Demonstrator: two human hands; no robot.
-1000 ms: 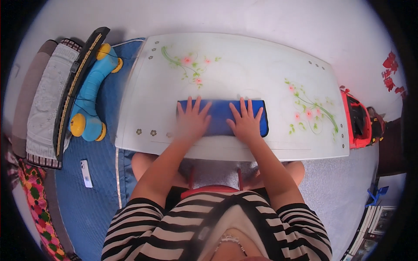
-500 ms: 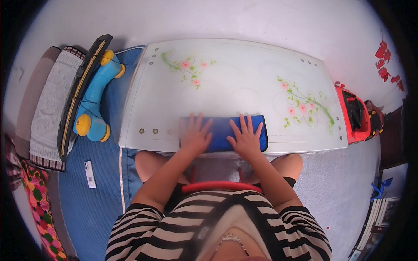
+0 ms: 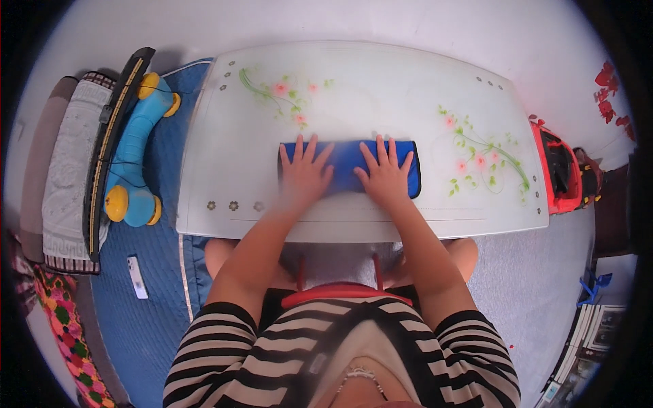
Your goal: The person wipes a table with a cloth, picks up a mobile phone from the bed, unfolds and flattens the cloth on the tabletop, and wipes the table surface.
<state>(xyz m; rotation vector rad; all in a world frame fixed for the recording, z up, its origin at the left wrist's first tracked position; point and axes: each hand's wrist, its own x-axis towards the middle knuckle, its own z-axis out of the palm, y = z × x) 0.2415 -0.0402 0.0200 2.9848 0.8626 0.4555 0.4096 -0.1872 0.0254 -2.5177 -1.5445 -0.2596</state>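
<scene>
A blue cloth (image 3: pixel 348 163) with dark edging, folded into a long rectangle, lies flat on the pale flower-patterned table (image 3: pixel 354 81). My left hand (image 3: pixel 306 173) rests on its left part, palm down, fingers spread and pointing away from me. On the right part lies my right hand (image 3: pixel 388 175), likewise flat with its fingers apart. Between the two hands a stretch of the blue cloth shows. The cloth beneath the palms is hidden.
Left of the table, a blue quilted cover (image 3: pixel 153 251) bears a white phone (image 3: pixel 137 277), a blue and yellow toy (image 3: pixel 134 149) and a long black keyboard-like object (image 3: pixel 119 146). A red toy car (image 3: pixel 561 173) stands beyond the table's right edge.
Both hands and the blue cloth have moved away from me, from the table's near edge toward its middle. My arms are stretched further out.
</scene>
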